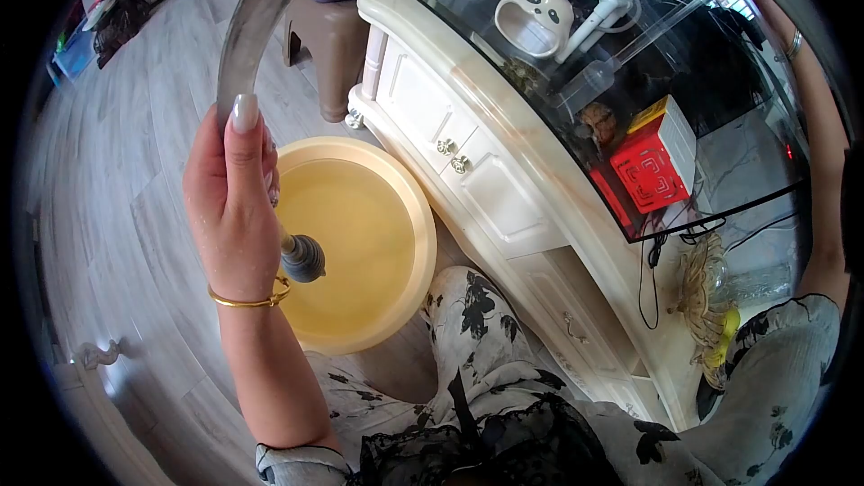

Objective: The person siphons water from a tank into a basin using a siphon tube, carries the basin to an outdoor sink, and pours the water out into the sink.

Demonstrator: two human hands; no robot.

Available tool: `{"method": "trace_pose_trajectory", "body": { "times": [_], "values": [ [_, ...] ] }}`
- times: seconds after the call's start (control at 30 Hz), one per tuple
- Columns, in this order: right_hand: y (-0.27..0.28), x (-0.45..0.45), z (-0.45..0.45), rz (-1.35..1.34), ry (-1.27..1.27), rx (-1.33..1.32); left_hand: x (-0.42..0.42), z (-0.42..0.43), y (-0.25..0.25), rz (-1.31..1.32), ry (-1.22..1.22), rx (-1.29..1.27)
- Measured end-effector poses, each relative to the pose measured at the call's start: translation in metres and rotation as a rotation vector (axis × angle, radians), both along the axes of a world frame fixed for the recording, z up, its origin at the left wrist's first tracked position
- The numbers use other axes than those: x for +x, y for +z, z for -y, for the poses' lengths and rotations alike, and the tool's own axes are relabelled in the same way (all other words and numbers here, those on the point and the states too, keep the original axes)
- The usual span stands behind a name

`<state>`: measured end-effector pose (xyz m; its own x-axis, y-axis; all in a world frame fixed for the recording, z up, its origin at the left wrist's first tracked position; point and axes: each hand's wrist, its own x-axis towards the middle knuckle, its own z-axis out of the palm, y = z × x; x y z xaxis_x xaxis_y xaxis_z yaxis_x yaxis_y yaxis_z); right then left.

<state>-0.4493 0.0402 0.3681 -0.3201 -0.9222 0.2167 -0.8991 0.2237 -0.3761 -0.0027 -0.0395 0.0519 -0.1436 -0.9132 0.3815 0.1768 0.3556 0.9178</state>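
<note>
My left hand (pixel 236 189), wearing a gold bangle, is closed around a clear hose (pixel 238 54) with the thumb laid along it. Below the fingers, a grey ribbed end piece (pixel 304 257) hangs over a cream basin (pixel 418 216) of yellowish water. The hose arches up out of view at the top. My right hand (pixel 767 11) is raised by the far side of a glass fish tank (pixel 540 94); its fingers are hidden at the dark edge of the view. Inside the tank slants a clear siphon tube (pixel 589 81), near white pipes (pixel 589 27) and a panda-faced ornament (pixel 535 20).
The tank stands on a cream cabinet (pixel 504 207) to the right of the basin. A red box (pixel 652 166), dark cables (pixel 650 283) and an ornate stand (pixel 700 288) are by it. A brown stool (pixel 328 54) is behind the basin, on grey wood-look flooring (pixel 135 216).
</note>
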Motion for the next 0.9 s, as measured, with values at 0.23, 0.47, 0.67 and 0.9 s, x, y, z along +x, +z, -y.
{"method": "trace_pose_trajectory", "body": {
  "times": [0.23, 0.47, 0.67, 0.9],
  "values": [
    [0.0005, -0.0013, -0.0007, -0.008, 0.002, 0.007, 0.0006, 0.0003, 0.0001, 0.006, -0.011, 0.009],
    [-0.0014, 0.0036, -0.0004, -0.006, 0.005, 0.011, 0.0014, 0.0013, -0.0003, 0.018, -0.008, -0.015],
    [0.0020, -0.0005, 0.0035, -0.008, 0.007, 0.012, 0.0012, 0.0019, -0.0006, 0.022, -0.001, 0.006],
    [0.0003, 0.0002, 0.0047, -0.006, 0.010, 0.014, 0.0006, 0.0029, -0.0021, 0.020, -0.007, 0.015]
  ]
}}
